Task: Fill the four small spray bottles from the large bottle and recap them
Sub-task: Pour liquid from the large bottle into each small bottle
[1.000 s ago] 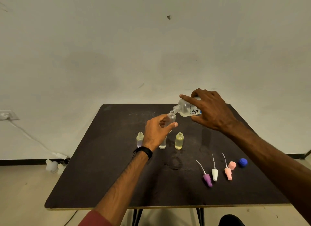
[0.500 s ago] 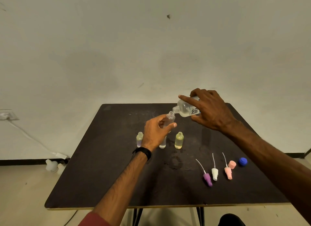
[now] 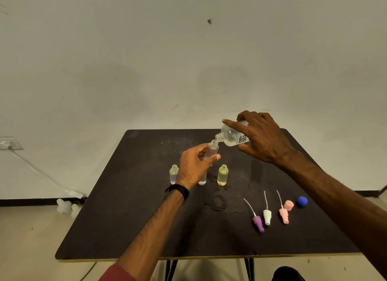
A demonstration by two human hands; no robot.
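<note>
My left hand [image 3: 193, 165] holds a small clear spray bottle [image 3: 212, 150] raised above the table, its open neck up. My right hand [image 3: 261, 138] grips the large clear bottle [image 3: 232, 135], tipped sideways so its mouth touches the small bottle's neck. Three more uncapped small bottles stand on the table: one [image 3: 174, 173] left of my wrist, one [image 3: 202, 179] partly hidden behind my hand, and a yellowish one [image 3: 222, 175] to the right. Spray heads lie at the right: purple [image 3: 258, 223], white [image 3: 267, 216], pink [image 3: 283, 214]. A pink cap [image 3: 288, 204] and a blue cap [image 3: 302, 201] lie beside them.
The dark square table [image 3: 125, 218] stands against a pale wall. A wet ring [image 3: 218, 202] marks its middle. On the floor at the left are white plastic containers [image 3: 65, 206] and a cable running to a wall socket [image 3: 8, 143].
Both hands have held almost still. The large bottle's mouth has come down onto the small bottle's neck and stays tipped there.
</note>
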